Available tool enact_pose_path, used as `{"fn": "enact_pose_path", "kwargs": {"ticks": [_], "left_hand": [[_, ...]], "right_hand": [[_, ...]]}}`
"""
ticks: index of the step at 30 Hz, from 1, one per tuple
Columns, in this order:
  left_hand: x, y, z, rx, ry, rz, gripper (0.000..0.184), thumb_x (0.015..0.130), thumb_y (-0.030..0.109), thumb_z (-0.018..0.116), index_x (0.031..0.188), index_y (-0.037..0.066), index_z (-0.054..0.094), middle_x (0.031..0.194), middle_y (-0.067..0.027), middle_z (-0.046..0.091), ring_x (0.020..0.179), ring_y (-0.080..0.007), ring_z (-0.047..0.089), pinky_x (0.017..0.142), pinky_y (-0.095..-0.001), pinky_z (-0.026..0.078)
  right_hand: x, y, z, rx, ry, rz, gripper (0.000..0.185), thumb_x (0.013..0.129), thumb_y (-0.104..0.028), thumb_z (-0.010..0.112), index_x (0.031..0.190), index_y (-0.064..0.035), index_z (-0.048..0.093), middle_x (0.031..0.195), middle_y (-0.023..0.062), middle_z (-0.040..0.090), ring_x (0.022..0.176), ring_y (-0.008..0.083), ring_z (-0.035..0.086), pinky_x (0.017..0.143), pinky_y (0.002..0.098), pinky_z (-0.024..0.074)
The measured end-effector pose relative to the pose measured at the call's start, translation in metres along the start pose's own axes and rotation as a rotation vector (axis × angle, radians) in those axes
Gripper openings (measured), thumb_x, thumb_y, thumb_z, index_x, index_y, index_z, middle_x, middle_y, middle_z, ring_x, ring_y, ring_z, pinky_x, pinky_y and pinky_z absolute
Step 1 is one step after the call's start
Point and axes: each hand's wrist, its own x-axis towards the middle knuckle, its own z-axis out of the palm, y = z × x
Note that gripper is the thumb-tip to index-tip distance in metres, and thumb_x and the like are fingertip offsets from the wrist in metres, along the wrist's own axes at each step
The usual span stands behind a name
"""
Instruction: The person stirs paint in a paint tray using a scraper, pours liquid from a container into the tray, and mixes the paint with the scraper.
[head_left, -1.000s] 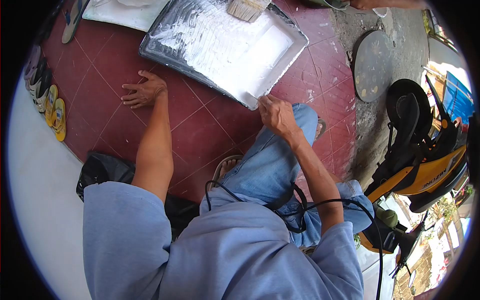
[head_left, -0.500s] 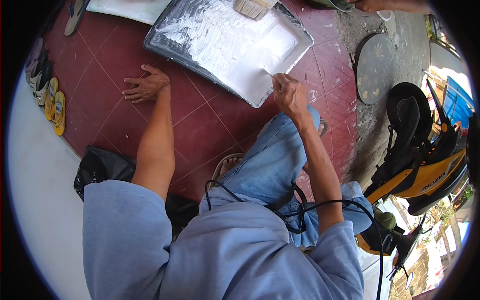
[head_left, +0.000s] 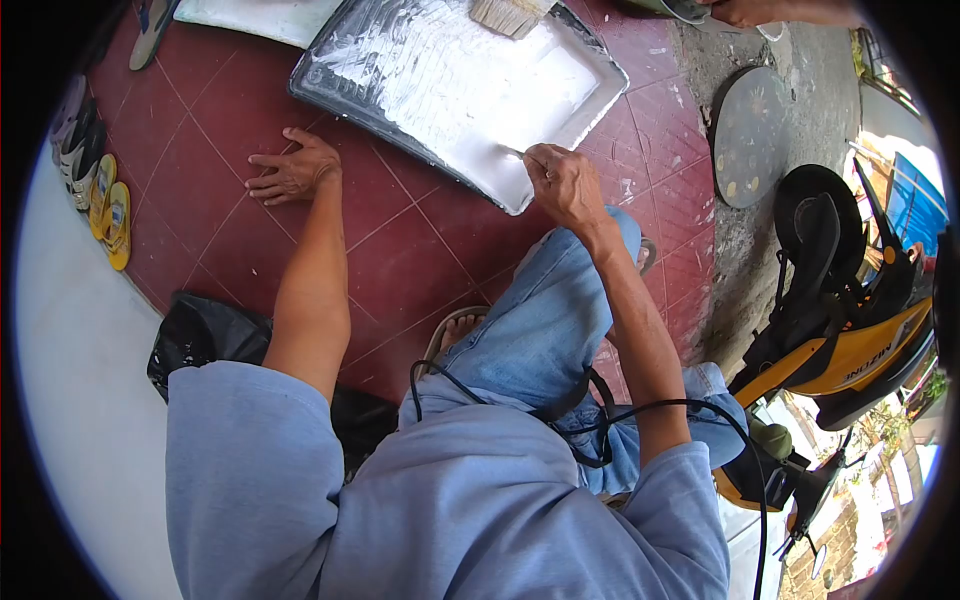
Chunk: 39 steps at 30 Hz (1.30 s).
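My left hand [head_left: 295, 170] lies on the red tiled floor [head_left: 400, 260] with its fingers spread and nothing in it. Over the near right corner of a black paint tray [head_left: 375, 120], my right hand [head_left: 562, 182] pinches a thin stick-like tool [head_left: 510, 151], whose far end meets the white paint [head_left: 470, 90]. The rest of that tool is hidden by my fingers. A wide brush [head_left: 508, 14] with paint-coated bristles rests at the tray's far side.
Sandals [head_left: 117, 225] and shoes line the left wall. A black bag [head_left: 205, 340] lies by my left arm. At the right are a round grey disc [head_left: 750, 138] and a yellow-black motorbike [head_left: 850, 350]. Another person's hand [head_left: 745, 10] holds a container at the top.
My right hand has moved up from the tray's near corner, then a little left, with the tool now over the paint. The view has shifted slightly. My left hand stays on the floor.
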Motion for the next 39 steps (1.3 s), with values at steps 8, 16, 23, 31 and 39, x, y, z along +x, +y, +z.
{"fn": "enact_pose_path", "kwargs": {"ticks": [8, 16, 23, 31, 39], "left_hand": [[0.000, 0.000, -0.001, -0.004, -0.012, -0.017, 0.086, 0.088, 0.059, 0.042, 0.148, 0.000, 0.025, 0.147, -0.0408, 0.018, 0.141, -0.0516, 0.013, 0.114, -0.0590, 0.010], [0.001, 0.003, -0.002, -0.006, -0.010, -0.030, 0.086, 0.087, 0.059, 0.044, 0.148, 0.001, 0.025, 0.147, -0.0401, 0.018, 0.141, -0.0505, 0.013, 0.114, -0.0589, 0.011], [0.003, -0.006, 0.013, 0.029, 0.079, 0.011, 0.084, 0.086, 0.060, 0.046, 0.145, 0.002, 0.031, 0.145, -0.0400, 0.022, 0.139, -0.0519, 0.018, 0.112, -0.0607, 0.015], [-0.001, 0.004, -0.004, -0.025, -0.006, -0.022, 0.086, 0.088, 0.058, 0.043, 0.147, -0.001, 0.026, 0.147, -0.0408, 0.018, 0.141, -0.0517, 0.012, 0.114, -0.0595, 0.011], [0.000, 0.003, -0.003, -0.026, 0.005, -0.024, 0.086, 0.087, 0.059, 0.044, 0.147, 0.000, 0.027, 0.147, -0.0402, 0.018, 0.141, -0.0513, 0.012, 0.114, -0.0591, 0.011]], "right_hand": [[-0.004, 0.005, 0.003, -0.097, 0.022, 0.065, 0.015, 0.087, -0.016, 0.060, 0.083, -0.0025, 0.066, 0.080, 0.0188, 0.065, 0.070, 0.0391, 0.064, 0.063, 0.0457, 0.0501], [0.005, 0.018, -0.004, -0.088, 0.100, 0.106, 0.013, 0.088, -0.015, 0.061, 0.088, -0.0035, 0.068, 0.075, 0.0166, 0.066, 0.066, 0.0358, 0.064, 0.059, 0.0416, 0.0490], [-0.005, 0.008, 0.003, 0.056, 0.145, 0.077, 0.013, 0.086, -0.014, 0.058, 0.082, -0.0034, 0.064, 0.078, 0.0174, 0.065, 0.068, 0.0394, 0.064, 0.062, 0.0471, 0.0505], [-0.020, -0.003, 0.009, -0.025, 0.036, 0.068, 0.011, 0.087, -0.012, 0.060, 0.086, -0.0034, 0.067, 0.078, 0.0168, 0.066, 0.068, 0.0372, 0.064, 0.060, 0.0431, 0.0498], [-0.024, -0.006, 0.015, -0.017, 0.046, 0.104, 0.014, 0.087, -0.015, 0.059, 0.084, -0.0044, 0.067, 0.079, 0.0171, 0.066, 0.070, 0.0387, 0.064, 0.061, 0.0455, 0.0498]]}}
